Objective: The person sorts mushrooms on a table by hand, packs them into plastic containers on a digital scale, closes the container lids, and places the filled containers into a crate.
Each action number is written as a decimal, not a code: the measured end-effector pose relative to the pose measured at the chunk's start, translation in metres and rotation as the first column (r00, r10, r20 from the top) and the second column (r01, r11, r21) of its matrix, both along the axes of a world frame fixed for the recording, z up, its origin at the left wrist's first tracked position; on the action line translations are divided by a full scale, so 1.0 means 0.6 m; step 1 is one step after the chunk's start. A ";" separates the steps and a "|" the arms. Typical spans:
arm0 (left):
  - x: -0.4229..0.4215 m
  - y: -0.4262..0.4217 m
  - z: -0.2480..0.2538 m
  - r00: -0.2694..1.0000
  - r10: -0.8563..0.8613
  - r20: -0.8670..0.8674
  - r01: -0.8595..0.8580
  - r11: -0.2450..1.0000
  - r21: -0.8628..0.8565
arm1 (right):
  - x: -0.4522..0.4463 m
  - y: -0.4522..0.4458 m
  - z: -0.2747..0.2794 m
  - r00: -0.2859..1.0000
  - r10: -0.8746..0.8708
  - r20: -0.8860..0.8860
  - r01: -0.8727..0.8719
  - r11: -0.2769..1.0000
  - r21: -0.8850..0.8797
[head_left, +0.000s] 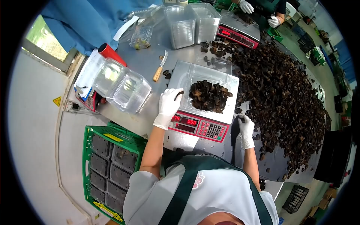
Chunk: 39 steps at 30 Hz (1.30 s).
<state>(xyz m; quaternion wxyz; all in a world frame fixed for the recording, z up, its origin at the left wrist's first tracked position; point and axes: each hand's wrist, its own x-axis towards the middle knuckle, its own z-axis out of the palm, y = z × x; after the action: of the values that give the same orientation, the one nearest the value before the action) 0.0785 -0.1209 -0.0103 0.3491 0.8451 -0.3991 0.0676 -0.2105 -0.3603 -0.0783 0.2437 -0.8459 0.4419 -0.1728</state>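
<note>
Pinching a dark pc [179, 93] each, L hand [169, 105] and R hand [246, 130] flank the scale [198, 127], clear tub [194, 77] mid-pan prob. for true reading.

The left hand [170, 105] is at 11 o'clock, the right hand [246, 131] at 1 o'clock, both curled in.

Scale display [176, 118] partly hidden, co-worker [263, 6] cut off
</note>
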 end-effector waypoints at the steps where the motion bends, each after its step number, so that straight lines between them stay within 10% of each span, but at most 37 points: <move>1: 0.000 -0.002 0.006 1.000 -0.003 0.001 0.003 1.000 0.001 | 0.000 0.002 0.001 1.000 -0.015 0.014 0.015 1.000 0.001; 8: -0.035 0.008 0.044 0.983 -0.030 -0.180 -0.035 0.936 -0.350 | 0.031 0.008 0.098 0.906 -0.169 0.389 0.075 0.967 0.244; 11: -0.049 0.017 0.063 0.973 -0.045 -0.225 -0.049 0.918 -0.393 | 0.076 0.018 0.152 0.830 -0.022 0.557 -0.032 0.996 0.088; 17: -0.077 0.031 0.082 0.963 -0.079 -0.256 -0.038 0.906 -0.423 | 0.165 0.080 0.226 0.849 0.447 0.281 -0.379 0.887 -0.266; 21: -0.116 0.028 0.091 0.969 -0.133 -0.207 0.050 0.930 -0.364 | 0.135 0.088 0.196 0.822 0.399 0.406 -0.314 0.913 -0.261; 23: -0.148 0.017 0.096 0.921 -0.263 -0.287 0.157 0.926 -0.345 | 0.099 0.112 0.209 0.817 -0.018 0.576 -0.357 0.769 0.531; 25: -0.180 -0.010 0.092 0.883 -0.454 -0.118 0.361 0.818 -0.447 | 0.060 0.123 0.206 0.804 -0.077 0.590 -0.487 0.483 0.728; 29: -0.248 -0.034 0.062 0.732 -0.672 -0.114 0.673 0.739 -0.038 | -0.022 0.158 0.131 0.849 -0.397 0.349 -0.365 0.038 0.930; 31: -0.263 -0.037 0.040 0.638 -0.741 -0.209 0.741 0.665 -0.097 | -0.058 0.152 0.139 0.875 -0.198 0.442 -0.399 0.225 0.889; 36: -0.249 -0.026 0.036 0.702 -0.669 -0.243 0.688 0.726 -0.014 | -0.240 0.090 0.102 0.951 -0.305 0.059 0.162 0.650 0.742; 39: -0.245 -0.019 0.032 0.741 -0.617 -0.267 0.639 0.769 -0.003 | -0.411 0.029 0.073 0.838 -0.479 -0.261 0.541 0.669 0.509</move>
<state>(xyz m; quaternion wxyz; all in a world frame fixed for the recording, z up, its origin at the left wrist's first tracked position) -0.0686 -0.1324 0.0088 0.3615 0.6772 -0.6152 -0.1797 -0.4569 -0.3427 -0.0345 0.4004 -0.5849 0.7035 -0.0508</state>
